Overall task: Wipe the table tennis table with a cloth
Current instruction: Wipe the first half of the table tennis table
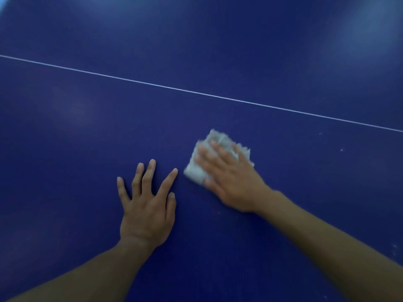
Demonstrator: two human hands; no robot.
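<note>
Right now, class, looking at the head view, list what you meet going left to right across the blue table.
The left hand flat on the table → cloth, pressed down by the right hand → small white specks.

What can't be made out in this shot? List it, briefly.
Head view only:
- White cloth: its middle is hidden under the right hand pressing on it. Both are motion-blurred, so folds and weave are unclear.
- Table tennis table: its edges are cut off by the frame.
- White specks right of the cloth: too small to identify.
- Left hand: it lies flat and covers the surface beneath.
</note>
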